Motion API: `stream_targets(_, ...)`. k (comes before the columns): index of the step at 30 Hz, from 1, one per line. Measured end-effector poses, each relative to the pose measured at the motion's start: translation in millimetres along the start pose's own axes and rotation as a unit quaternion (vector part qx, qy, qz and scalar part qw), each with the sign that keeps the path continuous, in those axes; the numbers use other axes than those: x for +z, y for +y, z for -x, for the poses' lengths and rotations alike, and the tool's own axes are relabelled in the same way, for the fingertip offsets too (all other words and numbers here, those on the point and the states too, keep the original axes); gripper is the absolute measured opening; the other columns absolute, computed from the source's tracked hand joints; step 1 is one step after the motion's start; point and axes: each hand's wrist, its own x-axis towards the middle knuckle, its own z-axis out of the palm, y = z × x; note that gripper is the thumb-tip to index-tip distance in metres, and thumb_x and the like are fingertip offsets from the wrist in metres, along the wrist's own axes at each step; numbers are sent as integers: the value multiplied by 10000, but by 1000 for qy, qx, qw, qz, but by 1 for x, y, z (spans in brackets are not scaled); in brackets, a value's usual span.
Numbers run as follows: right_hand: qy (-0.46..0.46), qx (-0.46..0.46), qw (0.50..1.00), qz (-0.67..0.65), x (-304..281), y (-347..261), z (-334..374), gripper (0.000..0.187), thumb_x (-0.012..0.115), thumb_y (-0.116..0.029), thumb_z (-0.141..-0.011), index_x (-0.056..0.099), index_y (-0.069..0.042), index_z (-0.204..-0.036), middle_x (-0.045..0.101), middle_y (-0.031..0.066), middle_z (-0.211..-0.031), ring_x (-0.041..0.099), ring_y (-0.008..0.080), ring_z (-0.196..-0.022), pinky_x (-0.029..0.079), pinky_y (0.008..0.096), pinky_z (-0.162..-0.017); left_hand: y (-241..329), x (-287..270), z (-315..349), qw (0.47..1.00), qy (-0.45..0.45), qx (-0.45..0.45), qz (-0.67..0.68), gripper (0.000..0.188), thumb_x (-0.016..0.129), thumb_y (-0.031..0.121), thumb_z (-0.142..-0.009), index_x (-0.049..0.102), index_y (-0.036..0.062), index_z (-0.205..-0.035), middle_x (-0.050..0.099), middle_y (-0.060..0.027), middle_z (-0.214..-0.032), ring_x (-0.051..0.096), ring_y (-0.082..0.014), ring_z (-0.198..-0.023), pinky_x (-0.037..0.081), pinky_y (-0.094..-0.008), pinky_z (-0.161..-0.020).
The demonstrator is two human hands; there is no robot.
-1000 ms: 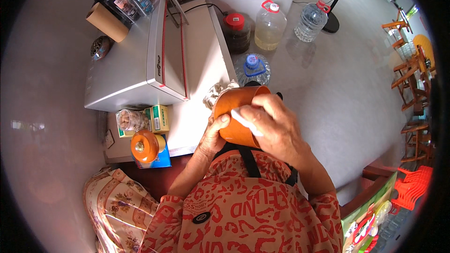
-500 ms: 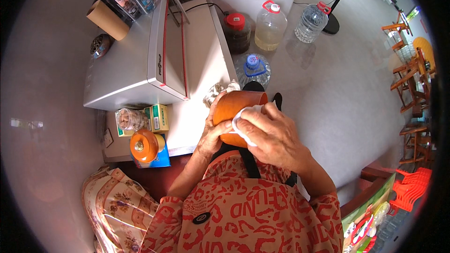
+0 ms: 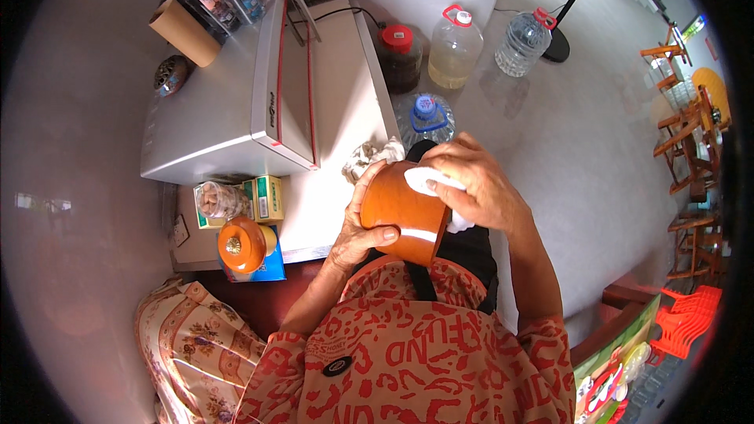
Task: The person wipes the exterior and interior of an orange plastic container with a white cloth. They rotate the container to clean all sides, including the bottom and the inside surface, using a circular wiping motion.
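An orange-brown wooden-looking canister (image 3: 400, 216) lies tilted in front of my body, with its rim toward the right. My left hand (image 3: 357, 228) is closed round its left end, the thumb lying along the side. In my right hand (image 3: 483, 184) a white cloth (image 3: 430, 180) is pinched and pressed over the rim. More of that white cloth hangs out below the fingers. The inside of the canister is hidden. Beyond my left hand a crumpled whitish cloth (image 3: 367, 159) lies on the white cabinet top (image 3: 345, 71).
On the cabinet stand a silver appliance (image 3: 216, 114), a jar of nuts (image 3: 220, 199), and an orange lid with a gold knob (image 3: 240, 245) over a blue box. Large bottles, one with a blue handle (image 3: 426, 114), stand on the floor. Red plastic stools (image 3: 687, 320) are stacked at right.
My right hand has moved up from the canister's side to its rim with the white cloth. The canister has turned, so more of its side shows. My left thumb has slid lower.
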Motion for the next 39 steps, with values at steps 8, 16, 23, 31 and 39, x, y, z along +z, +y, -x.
stream_targets(8,20,17,1000,8,8,-4,8,188,632,-48,-775,639,-22,-961,611,97,-925,544,275,-882,469,368,-777,-2,-6,1,1000,-28,8,-4,1013,839,109,-589,290,113,-1441,445,-81,-1358,414,-216,-1262,300,-354,-1077)
stream_targets(16,19,-123,975,183,18,-53,30,260,640,-142,-745,618,-32,-980,532,40,-991,507,195,-868,484,309,-722,-9,-8,0,998,-57,2,9,1040,840,83,-584,267,113,-1451,410,-77,-1386,411,-209,-1263,313,-349,-1071)
stream_targets(23,20,-66,991,118,16,-38,14,259,737,-178,-710,646,-91,-937,537,47,-1011,500,213,-874,465,322,-766,-4,-6,1,998,-61,9,11,1006,832,77,-610,274,111,-1447,419,-77,-1385,405,-221,-1274,312,-364,-1079)
stream_targets(31,15,85,990,-109,18,10,-5,225,602,-120,-836,641,-56,-1048,638,149,-889,622,335,-806,498,401,-733,-3,-5,7,997,-49,-20,-61,1104,868,127,-543,246,111,-1455,397,-95,-1393,366,-240,-1303,271,-382,-1097)
stream_targets(39,26,-15,1000,9,16,-30,14,231,686,-83,-738,663,-131,-963,579,36,-983,562,247,-909,501,356,-735,-2,-9,3,991,-66,-54,-99,1101,854,150,-529,238,34,-1434,408,-124,-1378,393,-263,-1282,299,-386,-1087)
